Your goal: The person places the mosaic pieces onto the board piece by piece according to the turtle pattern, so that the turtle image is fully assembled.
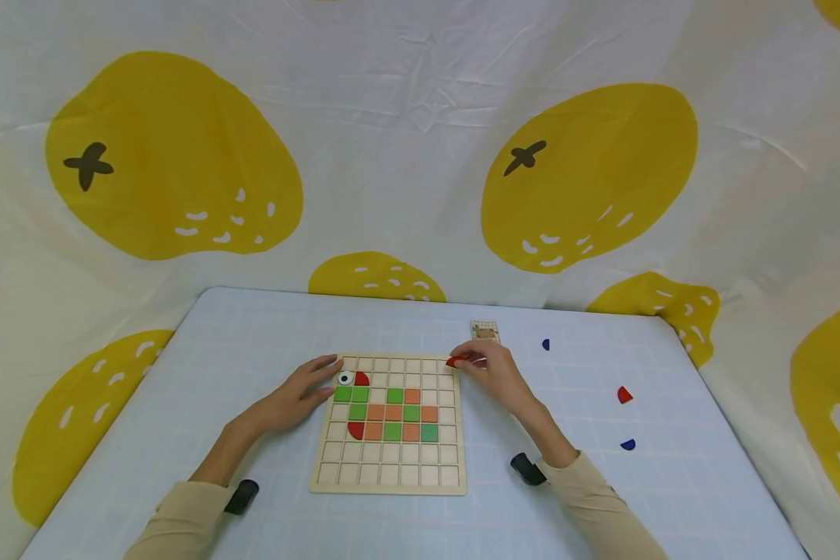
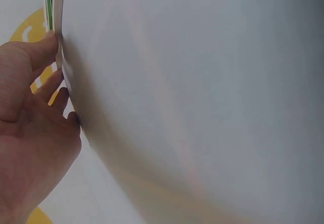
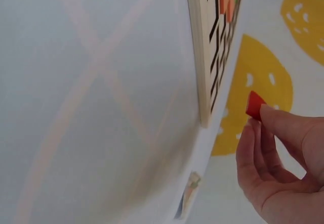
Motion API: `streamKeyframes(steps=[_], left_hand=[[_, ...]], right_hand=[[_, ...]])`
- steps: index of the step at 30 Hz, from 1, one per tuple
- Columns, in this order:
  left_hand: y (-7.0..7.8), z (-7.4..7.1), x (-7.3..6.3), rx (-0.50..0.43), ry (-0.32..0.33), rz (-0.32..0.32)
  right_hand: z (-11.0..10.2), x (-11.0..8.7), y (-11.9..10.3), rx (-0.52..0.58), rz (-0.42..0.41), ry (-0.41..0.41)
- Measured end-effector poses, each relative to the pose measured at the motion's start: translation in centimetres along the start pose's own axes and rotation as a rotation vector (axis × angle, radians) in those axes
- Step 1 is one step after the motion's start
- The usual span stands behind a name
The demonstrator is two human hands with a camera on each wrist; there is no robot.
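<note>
A square wooden grid board (image 1: 388, 476) lies on the table, with green, orange, teal and red tiles and a white eye tile (image 1: 345, 379) in its cells. My left hand (image 1: 290, 402) rests at the board's left edge, fingers extended, thumb and fingertips along the rim. Over the board's upper right corner, my right hand (image 1: 495, 376) pinches a small red piece (image 3: 255, 105) between thumb and fingers. That piece is raised above the board's surface in the right wrist view. Just behind the right hand lies a small picture card (image 1: 485, 330), its lower part hidden by the fingers.
To the right on the table lie a blue half-round piece (image 1: 546, 344), a red quarter-round piece (image 1: 624, 395) and another blue half-round piece (image 1: 628, 445). A white cloth (image 1: 406, 155) with large yellow fruit prints hangs behind the table.
</note>
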State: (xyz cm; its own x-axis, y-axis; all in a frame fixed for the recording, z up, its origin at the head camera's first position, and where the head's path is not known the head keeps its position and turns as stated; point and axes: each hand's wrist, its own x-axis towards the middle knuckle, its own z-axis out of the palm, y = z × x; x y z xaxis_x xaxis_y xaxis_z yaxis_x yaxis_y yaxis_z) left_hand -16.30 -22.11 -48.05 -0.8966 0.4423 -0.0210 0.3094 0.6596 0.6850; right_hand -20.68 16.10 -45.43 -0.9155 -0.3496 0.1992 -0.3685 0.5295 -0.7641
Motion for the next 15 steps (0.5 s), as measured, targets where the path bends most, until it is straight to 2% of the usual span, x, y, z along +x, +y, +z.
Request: streamKeyframes(steps=[8, 15], left_hand=[[0.2, 0.0, -0.1, 0.005, -0.003, -0.016], [0.2, -0.1, 0.0, 0.000, -0.008, -0.007]], right_hand=[[1.5, 0.6, -1.6, 0.029, -0.023, -0.045], [2.7, 1.0, -2.7, 0.056, -0.036, -0.109]])
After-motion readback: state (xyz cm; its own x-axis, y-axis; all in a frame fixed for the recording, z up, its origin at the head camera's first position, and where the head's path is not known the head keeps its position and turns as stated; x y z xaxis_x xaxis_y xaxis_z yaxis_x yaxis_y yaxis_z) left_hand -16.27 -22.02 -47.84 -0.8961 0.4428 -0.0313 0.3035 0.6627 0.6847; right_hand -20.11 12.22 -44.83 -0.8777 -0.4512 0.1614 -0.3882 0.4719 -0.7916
